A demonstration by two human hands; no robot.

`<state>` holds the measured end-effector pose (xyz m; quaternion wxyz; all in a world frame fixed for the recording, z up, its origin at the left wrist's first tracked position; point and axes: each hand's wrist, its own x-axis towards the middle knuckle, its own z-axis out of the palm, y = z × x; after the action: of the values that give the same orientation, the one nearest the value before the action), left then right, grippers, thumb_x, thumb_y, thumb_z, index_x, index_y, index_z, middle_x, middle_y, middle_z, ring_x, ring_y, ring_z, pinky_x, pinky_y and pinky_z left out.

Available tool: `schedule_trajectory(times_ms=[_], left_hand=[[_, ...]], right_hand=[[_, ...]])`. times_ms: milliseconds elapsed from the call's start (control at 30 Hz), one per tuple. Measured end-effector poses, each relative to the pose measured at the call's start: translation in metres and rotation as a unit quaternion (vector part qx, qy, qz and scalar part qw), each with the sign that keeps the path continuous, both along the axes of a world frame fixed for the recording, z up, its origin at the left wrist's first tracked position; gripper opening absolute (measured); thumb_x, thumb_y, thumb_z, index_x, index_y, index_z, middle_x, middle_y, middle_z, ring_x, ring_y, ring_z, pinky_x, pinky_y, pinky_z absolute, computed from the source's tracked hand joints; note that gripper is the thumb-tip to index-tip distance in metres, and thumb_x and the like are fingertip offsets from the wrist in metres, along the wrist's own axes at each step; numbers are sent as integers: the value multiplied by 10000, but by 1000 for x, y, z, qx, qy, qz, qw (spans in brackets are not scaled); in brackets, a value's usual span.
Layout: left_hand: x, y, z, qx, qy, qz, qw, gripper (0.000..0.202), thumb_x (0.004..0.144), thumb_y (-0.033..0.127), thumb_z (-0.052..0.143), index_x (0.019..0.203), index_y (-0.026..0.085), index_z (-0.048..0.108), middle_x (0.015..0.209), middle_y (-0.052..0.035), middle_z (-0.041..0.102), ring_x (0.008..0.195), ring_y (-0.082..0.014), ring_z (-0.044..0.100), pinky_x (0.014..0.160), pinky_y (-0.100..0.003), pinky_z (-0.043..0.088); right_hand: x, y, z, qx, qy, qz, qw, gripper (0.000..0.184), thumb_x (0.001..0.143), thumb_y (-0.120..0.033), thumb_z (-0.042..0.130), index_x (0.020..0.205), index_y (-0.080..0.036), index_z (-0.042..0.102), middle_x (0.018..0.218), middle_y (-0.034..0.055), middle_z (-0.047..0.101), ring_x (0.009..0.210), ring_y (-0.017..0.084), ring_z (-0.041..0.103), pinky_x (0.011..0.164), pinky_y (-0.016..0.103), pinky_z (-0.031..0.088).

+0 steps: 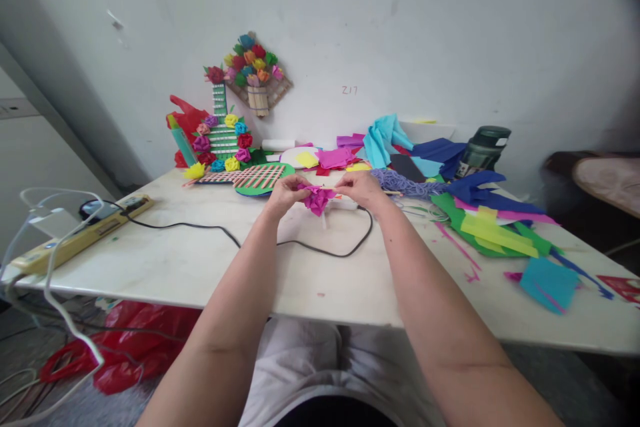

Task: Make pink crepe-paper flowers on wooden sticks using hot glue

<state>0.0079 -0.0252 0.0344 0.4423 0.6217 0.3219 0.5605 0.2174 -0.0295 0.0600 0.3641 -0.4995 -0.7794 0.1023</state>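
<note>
My left hand pinches a crumpled magenta crepe paper piece above the middle of the table. A thin pale stick runs along the fingers of my right hand, which is closed on it. The stick's left end meets the top of the magenta paper, where the fingers partly hide it. Just below and behind the hands lies a white tool with a black cord, its shape partly covered; it looks like a glue gun.
A power strip sits at the left. Paper-flower crafts and a guitar-shaped stick craft stand or lie behind. Purple cord, coloured crepe paper and a dark bottle are at the right.
</note>
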Motion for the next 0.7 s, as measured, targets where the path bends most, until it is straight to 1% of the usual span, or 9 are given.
schedule_trajectory(times_ms=[133, 267, 700], left_hand=[[-1, 0, 0, 3, -1, 4, 1000, 310, 484, 271, 795, 679, 111, 616, 568, -7, 621, 455, -117, 571, 466, -254, 506], [-1, 0, 0, 9, 3, 7, 1000, 297, 492, 270, 790, 675, 113, 617, 573, -7, 618, 467, -118, 574, 473, -256, 509], [0, -2, 1, -2, 11, 12, 1000, 298, 475, 270, 790, 662, 114, 618, 555, -3, 614, 458, -113, 567, 467, -243, 505]], right_hand=[[2, 4, -3, -13, 26, 11, 1000, 58, 656, -242, 694, 679, -193, 717, 699, 14, 703, 668, 141, 601, 585, 234, 396], [6, 8, -4, -20, 25, 21, 999, 67, 647, -254, 704, 643, -188, 707, 672, 11, 692, 637, 134, 587, 557, 229, 381], [12, 5, 0, -14, 4, 8, 1000, 127, 666, -301, 690, 638, -182, 726, 656, 17, 687, 632, 132, 569, 556, 237, 353]])
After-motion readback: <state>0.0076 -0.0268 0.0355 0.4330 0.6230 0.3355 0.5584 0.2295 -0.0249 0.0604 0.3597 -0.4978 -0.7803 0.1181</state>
